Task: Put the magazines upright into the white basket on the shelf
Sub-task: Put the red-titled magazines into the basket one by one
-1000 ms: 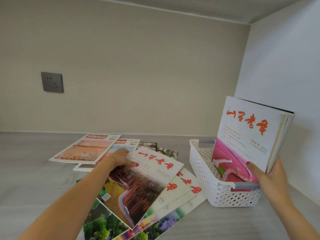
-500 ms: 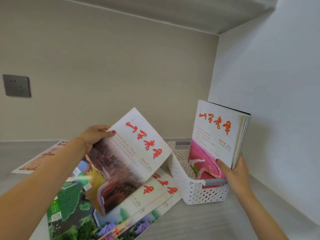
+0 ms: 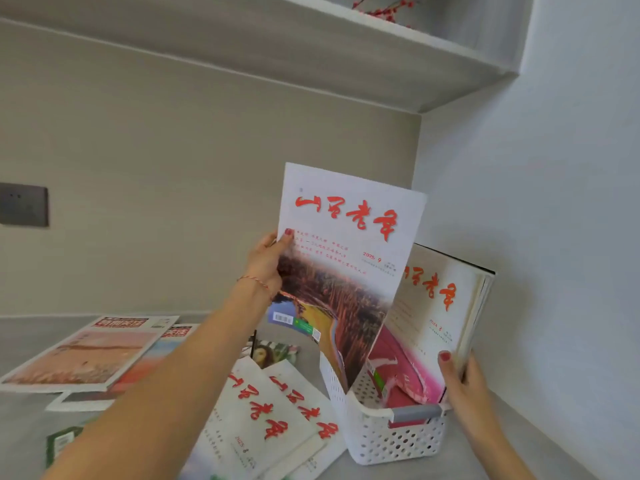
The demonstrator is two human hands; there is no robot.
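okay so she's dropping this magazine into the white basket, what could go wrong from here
1. The magazine, pinched only at one edge by the left hand, is thin and may buckle against the basket rim.
2. The upright stack leans on the right hand; letting go could tip it.

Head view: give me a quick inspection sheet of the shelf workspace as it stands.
Surface: grey shelf, mostly covered at left.
Job's things: white basket at right holds an upright magazine stack; a red-titled magazine is tilted, its lower corner entering the basket.
Clutter: loose magazines lying flat, overlapping.
Grippers: left hand holds the red-titled magazine; right hand steadies the stack.
Cables: nothing seen.
Surroundings: wall socket, upper shelf with red sprigs.
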